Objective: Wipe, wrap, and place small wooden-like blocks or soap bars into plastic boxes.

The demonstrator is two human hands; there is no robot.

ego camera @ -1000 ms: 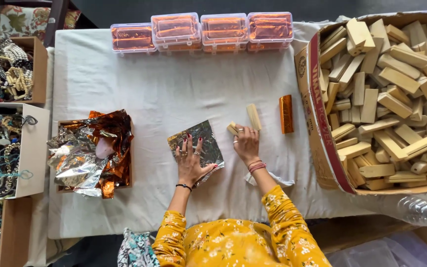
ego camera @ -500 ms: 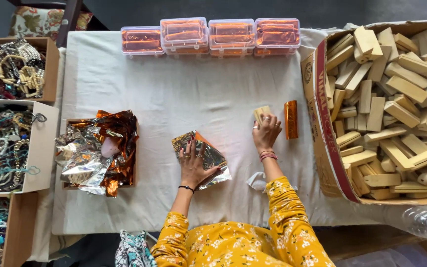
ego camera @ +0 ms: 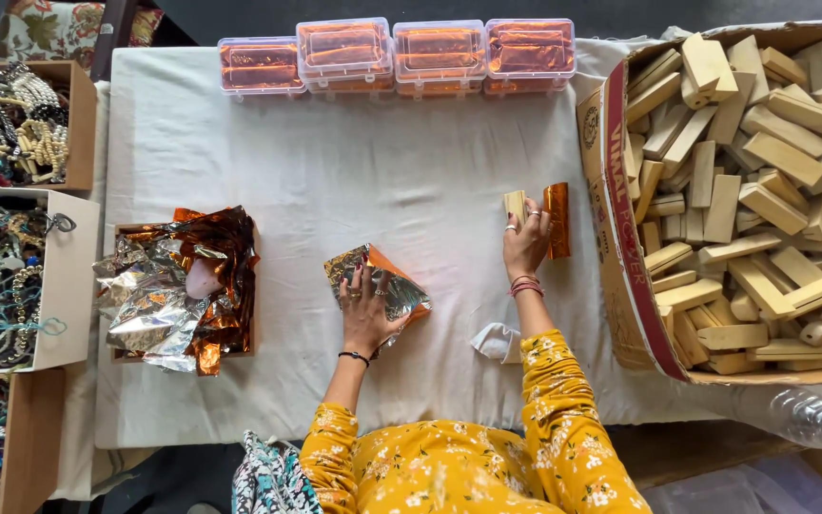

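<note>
My left hand (ego camera: pixel 366 309) lies flat, fingers spread, on a crinkled sheet of orange and silver foil (ego camera: pixel 394 283) on the white cloth (ego camera: pixel 335 171). My right hand (ego camera: pixel 527 240) is stretched out to the right and holds a pale wooden block (ego camera: pixel 515 204) at its fingertips. Right beside that block stands a block wrapped in orange foil (ego camera: pixel 557 220), touching the edge of my right hand.
A big cardboard box (ego camera: pixel 620 295) heaped with bare wooden blocks fills the right side. Several clear plastic cases (ego camera: pixel 392 55) of orange-wrapped pieces line the far edge. A tray of loose foil sheets (ego camera: pixel 178 290) sits left, beside boxes of beaded jewellery (ego camera: pixel 11 124). A plastic bottle (ego camera: pixel 811 417) lies bottom right.
My right hand has carried the wooden block away from the foil sheet toward the orange-wrapped block on the right. My left hand has stayed pressed on the foil sheet, which looks more crumpled.
</note>
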